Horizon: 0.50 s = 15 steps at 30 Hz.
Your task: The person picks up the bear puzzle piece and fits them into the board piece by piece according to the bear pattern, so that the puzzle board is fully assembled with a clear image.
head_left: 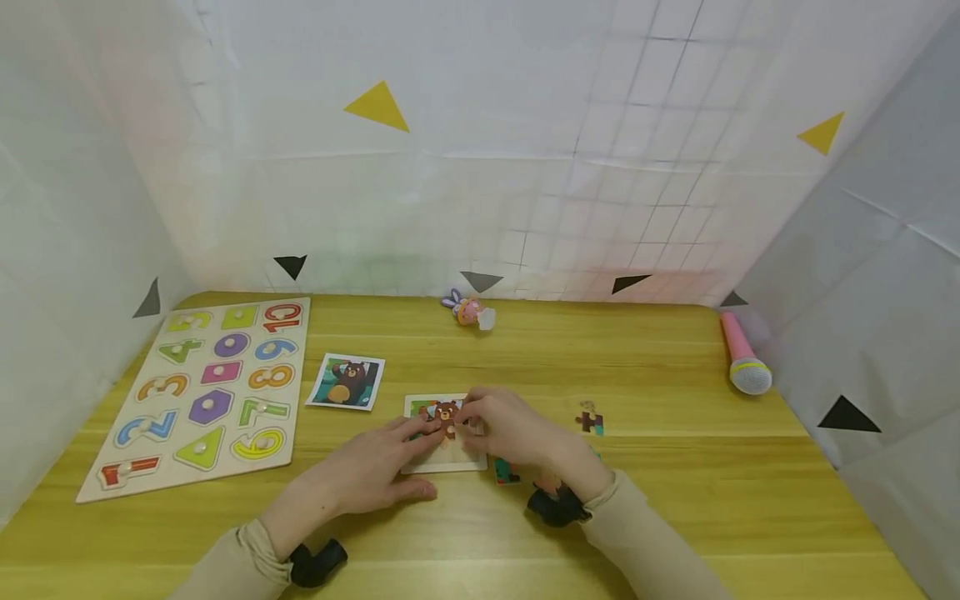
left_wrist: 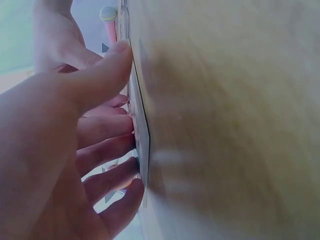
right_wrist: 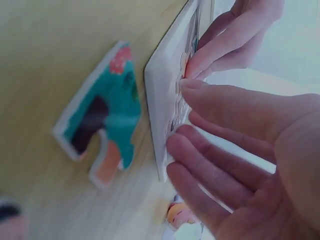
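Observation:
A jigsaw tray (head_left: 444, 468) with a partly assembled bear picture lies in front of me. My left hand (head_left: 375, 467) rests its extended fingertips on the tray's left side, its thumb on the table. At the tray's upper right, my right hand (head_left: 510, 425) has bent fingers and thumb around a puzzle piece, mostly hidden by the fingers. Under the right hand lies a loose teal jigsaw piece (head_left: 507, 473), also large in the right wrist view as a teal piece (right_wrist: 107, 107). Other loose jigsaw pieces (head_left: 591, 422) sit further right, some partly covered by the right wrist.
A bear picture card (head_left: 346, 382) lies behind and left of the tray. The wooden number board (head_left: 197, 392) takes up the left side. A small rabbit-eared figure (head_left: 468, 312) is at the back, a pink toy microphone (head_left: 745, 354) at the right edge. White sheets enclose the table.

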Each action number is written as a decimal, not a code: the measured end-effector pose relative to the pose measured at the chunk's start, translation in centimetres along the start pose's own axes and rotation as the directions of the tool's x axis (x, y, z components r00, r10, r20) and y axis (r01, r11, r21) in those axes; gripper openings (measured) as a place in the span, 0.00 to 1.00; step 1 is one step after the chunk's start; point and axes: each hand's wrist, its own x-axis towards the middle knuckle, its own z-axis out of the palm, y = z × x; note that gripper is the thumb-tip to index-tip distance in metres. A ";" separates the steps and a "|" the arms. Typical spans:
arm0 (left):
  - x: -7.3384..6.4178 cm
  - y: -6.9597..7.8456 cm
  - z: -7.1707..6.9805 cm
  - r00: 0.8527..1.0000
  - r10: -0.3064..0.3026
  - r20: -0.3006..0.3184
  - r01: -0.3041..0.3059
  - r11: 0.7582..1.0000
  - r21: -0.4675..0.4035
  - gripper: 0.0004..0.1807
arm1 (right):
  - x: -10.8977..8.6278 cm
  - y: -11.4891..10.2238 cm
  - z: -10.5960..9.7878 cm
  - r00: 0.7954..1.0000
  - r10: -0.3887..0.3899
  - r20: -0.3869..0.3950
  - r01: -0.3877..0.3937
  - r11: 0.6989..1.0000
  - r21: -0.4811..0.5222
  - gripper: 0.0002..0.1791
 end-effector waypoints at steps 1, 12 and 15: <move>0.0 0.0 0.0 1.000 -0.004 0.003 0.004 1.000 -0.004 0.41 | -0.1 0.1 0.0 1.000 -0.011 -0.004 0.011 1.000 -0.005 0.11; 0.0 0.2 0.0 0.999 0.026 -0.024 -0.024 0.998 0.058 0.27 | -2.7 2.3 -0.9 0.999 0.011 0.046 -0.019 0.983 0.182 0.18; -0.1 0.3 0.0 0.999 0.024 -0.023 -0.023 0.998 0.058 0.26 | -3.9 3.3 -1.5 0.998 0.058 0.031 -0.063 0.971 0.230 0.20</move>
